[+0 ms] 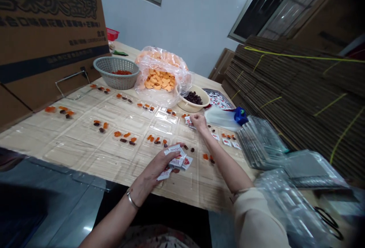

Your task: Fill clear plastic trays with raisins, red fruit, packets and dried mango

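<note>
My left hand (159,161) holds several small white-and-red sachets (177,157) fanned over the near part of the table. Farther out, my right hand (199,121) pinches a sachet (188,120) just above a clear tray compartment. Clear plastic trays (137,121) with compartments cover the table, and several compartments hold orange pieces (117,134) and dark brown dried fruit (102,130). To the right of my right hand, more sachets (226,142) lie flat in tray compartments. My right fingertips partly cover the sachet they grip.
At the back stand a grey basket (116,78) of orange-red pieces, a plastic bag (162,65) of orange slices and a cream bowl (189,105) of dark fruit. Sachets (218,100) are piled beside it. Stacked clear trays (259,141) and flattened cardboard (291,99) line the right; a carton (48,61) stands left.
</note>
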Motion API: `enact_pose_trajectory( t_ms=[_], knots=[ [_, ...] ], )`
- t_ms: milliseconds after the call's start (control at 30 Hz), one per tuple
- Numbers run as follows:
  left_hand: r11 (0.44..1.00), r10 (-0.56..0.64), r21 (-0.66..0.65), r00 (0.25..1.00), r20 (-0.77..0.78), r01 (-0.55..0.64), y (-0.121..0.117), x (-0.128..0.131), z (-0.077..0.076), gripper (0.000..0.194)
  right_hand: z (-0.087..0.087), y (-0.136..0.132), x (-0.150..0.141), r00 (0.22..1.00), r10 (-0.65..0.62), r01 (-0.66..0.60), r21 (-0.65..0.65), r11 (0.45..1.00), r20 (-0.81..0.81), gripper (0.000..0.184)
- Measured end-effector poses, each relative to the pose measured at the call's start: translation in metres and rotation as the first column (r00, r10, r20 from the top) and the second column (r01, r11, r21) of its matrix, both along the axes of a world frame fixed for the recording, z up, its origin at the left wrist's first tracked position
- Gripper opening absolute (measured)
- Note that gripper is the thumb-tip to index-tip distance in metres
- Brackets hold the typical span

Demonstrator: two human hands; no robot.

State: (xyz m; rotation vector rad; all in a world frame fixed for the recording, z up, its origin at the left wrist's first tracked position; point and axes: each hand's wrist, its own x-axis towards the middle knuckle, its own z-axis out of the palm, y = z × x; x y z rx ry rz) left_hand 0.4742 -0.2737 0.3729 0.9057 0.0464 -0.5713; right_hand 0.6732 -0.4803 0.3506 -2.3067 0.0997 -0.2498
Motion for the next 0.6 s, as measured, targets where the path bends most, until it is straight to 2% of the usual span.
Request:
enact_pose_trajectory(
  t_ms=[67,167,400,600],
  knots=[
    [1.000,0.004,0.004,1.000,-0.014,-0.004,0.001,0.000,0.002,0.048,-0.011,0.000,0.006,1.000,-0.017,0.018,-0.049,0.999,0.022,0.019],
    [1.000,0.010,0.006,1.000,-0.018,-0.010,0.003,0.001,0.005,0.049,-0.017,0.000,0.011,0.998,0.042,-0.038,-0.115,0.993,0.036,0.019],
    [1.000,0.010,0.001,1.000,0.006,-0.010,0.004,0.002,-0.007,0.049,-0.006,-0.001,0.025,0.957,0.288,-0.284,-0.233,0.930,-0.015,0.018],
    [0.999,0.002,-0.041,1.000,-0.005,-0.002,0.004,0.002,-0.005,0.050,0.000,0.000,0.014,0.915,0.404,-0.391,-0.296,0.871,-0.020,0.007]
  ],
)
